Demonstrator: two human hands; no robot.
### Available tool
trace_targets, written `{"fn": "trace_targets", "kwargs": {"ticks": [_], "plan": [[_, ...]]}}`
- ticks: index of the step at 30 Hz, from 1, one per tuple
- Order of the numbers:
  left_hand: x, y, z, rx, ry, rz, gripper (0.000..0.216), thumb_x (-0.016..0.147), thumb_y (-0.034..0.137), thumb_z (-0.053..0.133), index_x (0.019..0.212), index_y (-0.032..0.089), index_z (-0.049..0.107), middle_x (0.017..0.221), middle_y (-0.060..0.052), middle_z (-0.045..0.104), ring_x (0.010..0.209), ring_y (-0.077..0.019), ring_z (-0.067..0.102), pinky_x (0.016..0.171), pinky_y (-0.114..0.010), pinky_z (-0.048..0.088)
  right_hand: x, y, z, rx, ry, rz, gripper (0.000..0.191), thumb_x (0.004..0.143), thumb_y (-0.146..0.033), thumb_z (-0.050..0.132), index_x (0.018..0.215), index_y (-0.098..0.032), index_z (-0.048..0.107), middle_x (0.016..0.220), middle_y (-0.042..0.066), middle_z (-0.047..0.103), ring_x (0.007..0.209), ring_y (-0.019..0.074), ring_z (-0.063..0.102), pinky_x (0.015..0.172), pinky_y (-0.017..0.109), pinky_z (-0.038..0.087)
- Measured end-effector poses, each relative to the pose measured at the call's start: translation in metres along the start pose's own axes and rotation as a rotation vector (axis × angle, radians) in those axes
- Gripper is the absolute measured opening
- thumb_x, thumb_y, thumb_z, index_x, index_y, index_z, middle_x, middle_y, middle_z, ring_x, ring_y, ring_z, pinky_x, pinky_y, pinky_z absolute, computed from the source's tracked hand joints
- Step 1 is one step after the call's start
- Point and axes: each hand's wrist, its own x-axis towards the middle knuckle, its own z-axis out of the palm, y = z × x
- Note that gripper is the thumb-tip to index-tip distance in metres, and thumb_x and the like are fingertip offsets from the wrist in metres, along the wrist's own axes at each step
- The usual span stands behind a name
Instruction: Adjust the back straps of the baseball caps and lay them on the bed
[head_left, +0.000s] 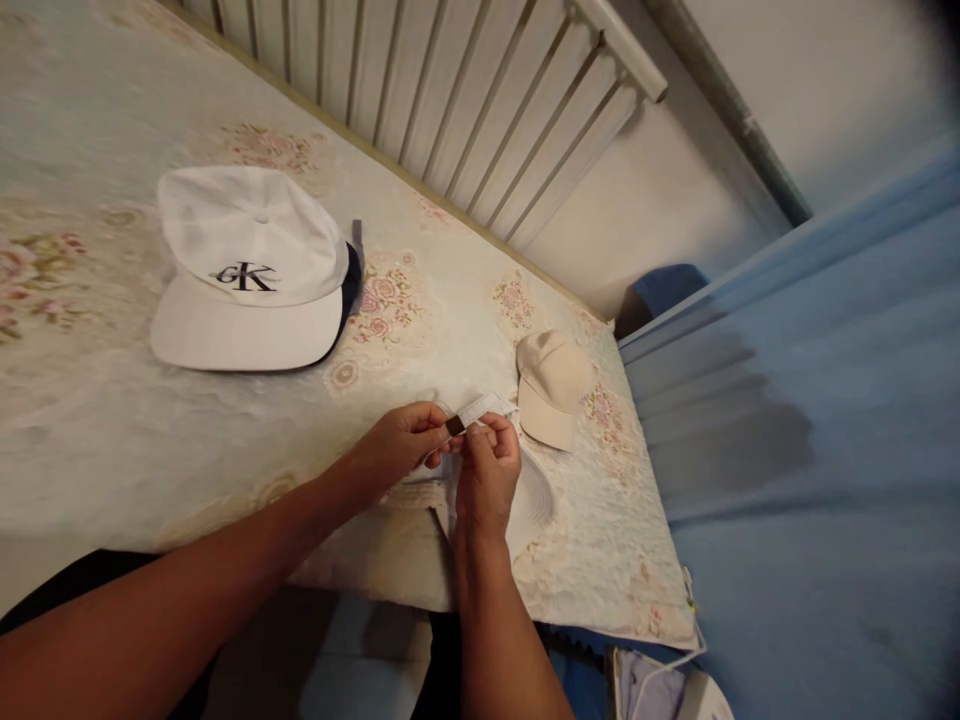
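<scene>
At the bed's near side, a white cap (pixel 538 500) lies partly beneath my hands, its brim pointing right. My left hand (pixel 415 436) pinches the dark end piece of a white cap strap (pixel 481 407). Close beside it, my right hand (pixel 489 465) has its thumb and fingers closed on the same strap. Whether the dark piece is a buckle or a tab cannot be told. Most of the cap's crown is hidden by my hands and wrists.
A white cap with dark lettering (pixel 251 270) rests on the floral bedspread (pixel 247 430) at left, a darker cap partly under it. A beige cap (pixel 555 385) sits to the right. Metal bars (pixel 420 90) line the far edge; a blue curtain (pixel 810 440) hangs at right.
</scene>
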Motion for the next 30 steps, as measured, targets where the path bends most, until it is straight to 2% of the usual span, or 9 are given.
{"fn": "trace_targets", "kwargs": {"ticks": [10,17,30], "plan": [[-0.002,0.004,0.005,-0.015,0.052,0.076,0.018,0.076,0.035,0.056,0.07,0.019,0.055,0.052,0.007,0.045,0.049,-0.0096,0.038,0.05,-0.023,0.027,0.001,-0.003,0.002,0.011,0.016,0.006,0.023,0.077,-0.027,0.065,0.094,-0.02,0.052,0.056,-0.008,0.059,0.052,0.0112,0.057,0.059,0.026,0.047],[0.0,-0.001,0.007,-0.086,0.051,0.076,0.021,0.079,0.037,0.058,0.07,0.018,0.055,0.054,0.007,0.044,0.05,-0.0089,0.036,0.05,-0.023,0.026,0.001,-0.004,0.003,0.07,0.019,0.015,0.023,0.076,-0.024,0.066,0.094,-0.019,0.052,0.057,-0.008,0.06,0.052,0.0104,0.057,0.059,0.025,0.046],[-0.001,0.001,0.011,-0.131,0.091,0.052,0.02,0.074,0.035,0.061,0.069,0.017,0.055,0.055,0.008,0.043,0.049,-0.0074,0.029,0.048,-0.023,0.02,0.002,-0.006,0.001,0.062,0.025,0.016,0.021,0.076,-0.022,0.066,0.092,-0.02,0.052,0.056,-0.01,0.058,0.053,0.0092,0.056,0.061,0.023,0.043]]}}
